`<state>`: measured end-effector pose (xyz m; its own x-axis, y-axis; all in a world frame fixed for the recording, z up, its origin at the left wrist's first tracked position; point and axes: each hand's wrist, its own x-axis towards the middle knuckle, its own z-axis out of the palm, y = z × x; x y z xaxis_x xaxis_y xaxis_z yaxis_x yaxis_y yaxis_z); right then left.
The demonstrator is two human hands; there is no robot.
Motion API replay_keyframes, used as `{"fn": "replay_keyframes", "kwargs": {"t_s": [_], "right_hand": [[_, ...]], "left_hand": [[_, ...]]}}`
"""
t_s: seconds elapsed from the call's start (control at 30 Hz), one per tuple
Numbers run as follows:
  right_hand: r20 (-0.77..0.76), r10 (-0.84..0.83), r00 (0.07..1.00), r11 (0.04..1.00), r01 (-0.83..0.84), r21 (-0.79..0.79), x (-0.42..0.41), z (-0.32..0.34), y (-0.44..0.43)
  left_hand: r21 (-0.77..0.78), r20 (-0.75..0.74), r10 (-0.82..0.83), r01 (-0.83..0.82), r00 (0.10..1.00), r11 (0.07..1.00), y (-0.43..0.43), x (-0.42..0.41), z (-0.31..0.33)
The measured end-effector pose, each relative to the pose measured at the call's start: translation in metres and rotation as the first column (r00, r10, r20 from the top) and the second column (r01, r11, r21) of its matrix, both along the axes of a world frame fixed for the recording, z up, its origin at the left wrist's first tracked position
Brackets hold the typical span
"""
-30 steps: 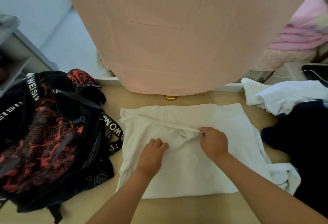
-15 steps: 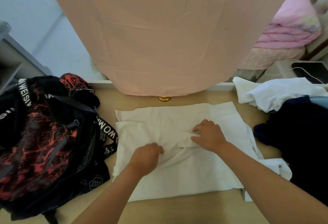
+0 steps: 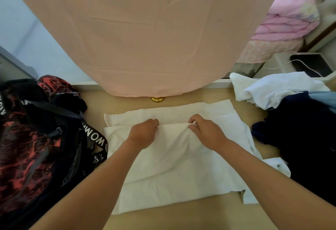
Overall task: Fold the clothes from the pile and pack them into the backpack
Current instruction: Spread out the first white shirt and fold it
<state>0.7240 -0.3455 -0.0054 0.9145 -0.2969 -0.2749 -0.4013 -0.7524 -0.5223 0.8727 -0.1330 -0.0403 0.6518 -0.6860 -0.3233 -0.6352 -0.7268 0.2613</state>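
1. The white garment (image 3: 178, 171) lies flat at the middle of the surface (image 3: 181, 217), partly folded. A raised fold runs across its far half, and a loose part trails off its right side towards the right edge.
2. Right hand (image 3: 207, 131): thumb and curled fingers pinch the ridge of the fold. Left hand (image 3: 143, 132): fingers curled close together over the same ridge, tips hidden behind the knuckles.
3. The backpack (image 3: 36, 147) sits at the left edge, with its strap just beside the garment's left border.
4. The pile (image 3: 294, 106) sits at the right edge: a crumpled white shirt (image 3: 276, 91) over a dark garment (image 3: 305, 138), which touches the trailing part.
5. A pink cloth (image 3: 145, 38) hangs over the far edge.
6. Risks, as we judge them:
   - Both hands grip near the middle, so the fold's outer ends are unsupported and may sag, leaving a crooked fold.
   - The trailing part may snag on the dark garment and pull the layers askew.
   - Lifting high could brush the pink cloth.
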Motion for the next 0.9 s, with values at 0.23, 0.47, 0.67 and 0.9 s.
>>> {"fn": "replay_keyframes", "kwargs": {"t_s": [0.23,0.47,0.67,0.9], "right_hand": [[-0.383,-0.141,0.913,0.956,0.226,0.188,-0.003,0.005,-0.046],[-0.164,-0.157,0.974,0.871,0.058,-0.487,-0.01,-0.019,-0.027],[-0.171,0.313,0.934,0.931,-0.338,-0.14,0.004,-0.032,0.078],[-0.257,0.201,0.945,0.845,-0.3,-0.443,0.045,-0.023,0.14]], "left_hand": [[-0.279,-0.051,0.198,-0.204,0.979,0.939,0.013,0.005,-0.01],[-0.228,0.216,0.138,-0.088,0.967,0.97,0.058,-0.052,-0.031],[-0.033,0.16,0.172,-0.169,0.972,0.985,0.13,-0.095,-0.052],[-0.153,0.031,0.303,-0.295,0.953,0.943,0.157,-0.101,-0.029]]}}
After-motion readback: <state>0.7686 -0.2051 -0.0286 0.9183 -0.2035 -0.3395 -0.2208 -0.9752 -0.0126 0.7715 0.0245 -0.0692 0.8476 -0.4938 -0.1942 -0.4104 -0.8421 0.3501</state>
